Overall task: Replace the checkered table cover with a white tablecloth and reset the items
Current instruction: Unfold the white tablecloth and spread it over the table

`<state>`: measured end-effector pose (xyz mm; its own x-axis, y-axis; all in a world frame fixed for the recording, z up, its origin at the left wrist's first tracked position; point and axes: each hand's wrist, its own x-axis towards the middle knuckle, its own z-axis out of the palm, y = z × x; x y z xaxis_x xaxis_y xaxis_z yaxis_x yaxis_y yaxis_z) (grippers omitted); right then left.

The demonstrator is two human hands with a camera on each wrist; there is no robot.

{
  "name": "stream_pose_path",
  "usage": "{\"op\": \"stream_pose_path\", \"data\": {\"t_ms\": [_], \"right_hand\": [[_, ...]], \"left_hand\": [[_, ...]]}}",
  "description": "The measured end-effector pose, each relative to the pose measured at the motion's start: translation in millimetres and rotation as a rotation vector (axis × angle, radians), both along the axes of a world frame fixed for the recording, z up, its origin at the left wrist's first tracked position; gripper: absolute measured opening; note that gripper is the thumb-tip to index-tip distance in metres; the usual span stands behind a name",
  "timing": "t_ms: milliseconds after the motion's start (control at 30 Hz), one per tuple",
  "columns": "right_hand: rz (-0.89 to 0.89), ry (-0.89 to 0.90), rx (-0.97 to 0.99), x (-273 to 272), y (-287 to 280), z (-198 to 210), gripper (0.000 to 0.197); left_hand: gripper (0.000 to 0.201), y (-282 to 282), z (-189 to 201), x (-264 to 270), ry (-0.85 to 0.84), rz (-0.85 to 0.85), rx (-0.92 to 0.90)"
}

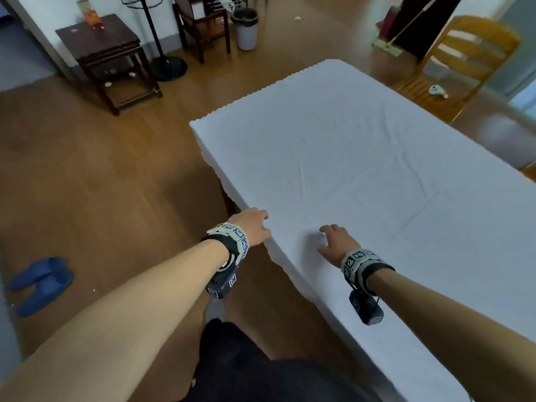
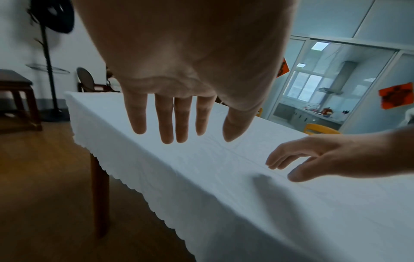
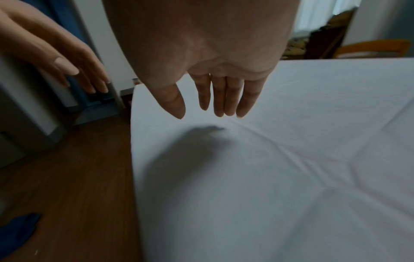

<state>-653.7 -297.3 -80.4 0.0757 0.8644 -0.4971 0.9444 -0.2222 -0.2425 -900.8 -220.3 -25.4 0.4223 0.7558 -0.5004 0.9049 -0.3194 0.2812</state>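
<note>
white tablecloth [image 1: 362, 158] surface bare and open, wooden chair [image 1: 464, 62] at far side

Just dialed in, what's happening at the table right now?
A person stands at the near corner of a table already covered by the white scalloped-edge tablecloth, creased but spread flat. Both hands hover open just above it and hold nothing: the left hand at the cloth's edge, the right hand further in. No checkered cover is in view, and no items stand on the cloth yet.
</note>
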Motion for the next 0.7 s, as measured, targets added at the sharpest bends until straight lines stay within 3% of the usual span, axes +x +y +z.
{"op": "stream_pose_path", "data": {"t_ms": [167,333,700], "right_hand": [[-0.114,0.020,-0.061,-70.1,53.2,6.5,0.057],[-0.137,0.018,-0.065,-122.8,107.7,11.8,0.055],[-0.192,0.094,-0.012,-145.8,297.2,-1.1,0.055]], "left_hand": [[0.050,59.3,-5.9,-58.0,-0.046,-0.103,-0.071],[0.050,122.3,-6.4,-104.2,-0.032,-0.103,-0.087],[0.044,301.7,1.7,-147.7,0.084,-0.055,-0.062]]}}
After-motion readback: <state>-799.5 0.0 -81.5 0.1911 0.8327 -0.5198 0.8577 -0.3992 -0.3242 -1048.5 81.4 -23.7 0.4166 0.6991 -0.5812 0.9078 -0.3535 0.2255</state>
